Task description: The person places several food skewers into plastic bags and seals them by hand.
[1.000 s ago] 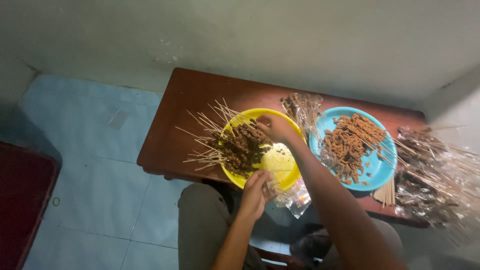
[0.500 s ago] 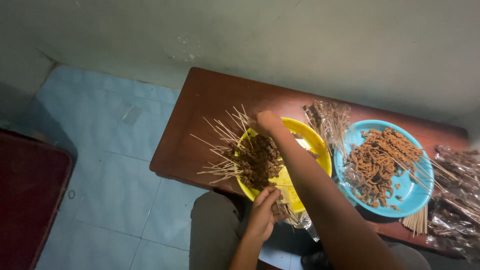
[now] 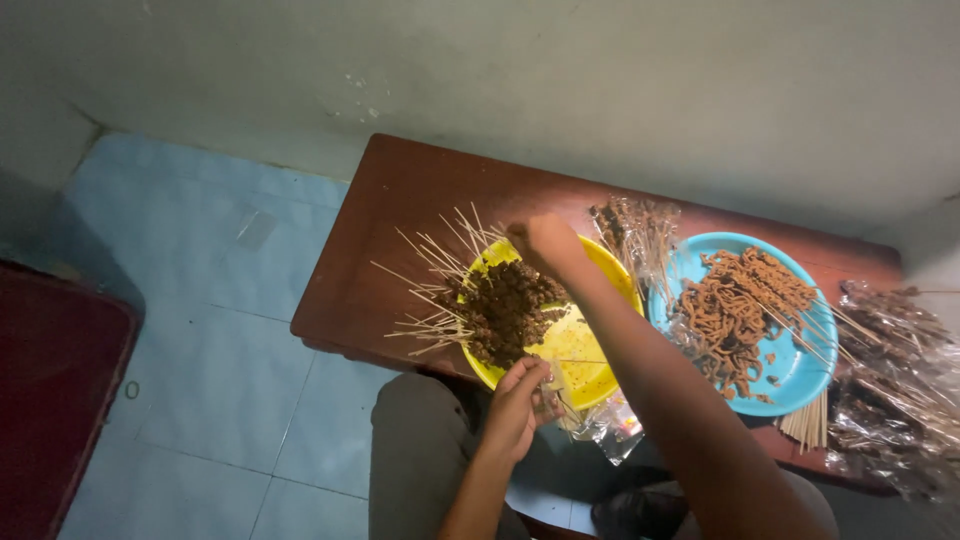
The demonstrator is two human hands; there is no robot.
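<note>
The left hand point(image 3: 518, 405), low centre of frame, pinches 1 thin skewer stick point(image 3: 580, 361) at the yellow plate's point(image 3: 585, 372) near rim. The right hand point(image 3: 545, 243), fingers curled, reaches the heap of loaded skewers point(image 3: 495, 310); whether it grips any I cannot tell. Many look finished; unskewered strips remain on the blue plate point(image 3: 790, 370) at right.

— What do we see on the brown wooden worktop point(image 3: 400, 215)?
— We see a blue plate point(image 3: 800, 375) of brown twisted snacks point(image 3: 735, 310), clear plastic bags point(image 3: 895, 385) and bare skewers point(image 3: 805, 425), above a pale blue tiled floor point(image 3: 190, 330).

At frame centre I see my right hand point(image 3: 545, 243) over the round yellow plastic plate point(image 3: 590, 365) of brown skewers point(image 3: 500, 310). My left hand point(image 3: 517, 400) grips its lower rim.
</note>
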